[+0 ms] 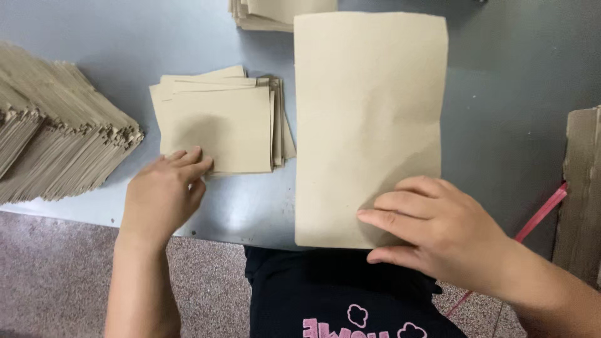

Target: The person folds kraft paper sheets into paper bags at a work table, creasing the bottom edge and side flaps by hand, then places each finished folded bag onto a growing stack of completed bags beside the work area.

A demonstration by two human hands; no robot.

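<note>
Two bare hands rest on a grey-blue desk point(125, 37). The right hand point(444, 235) lies flat, fingers point(391, 220) spread, pressing the near right corner of a large tan rectangular paper sheet point(369, 119), gripping nothing. The left hand point(159, 194), fingers loosely extended, touches the near edge of a small stack of folded tan paper pieces point(219, 125) just left of the sheet. A tall pile of tan paper point(56, 131) sits far left.

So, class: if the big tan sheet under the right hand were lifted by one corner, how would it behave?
The tan sheet looks thin and faintly creased, so probably floppy and light. Flat on the smooth grey table, it likely slides easily.
</note>
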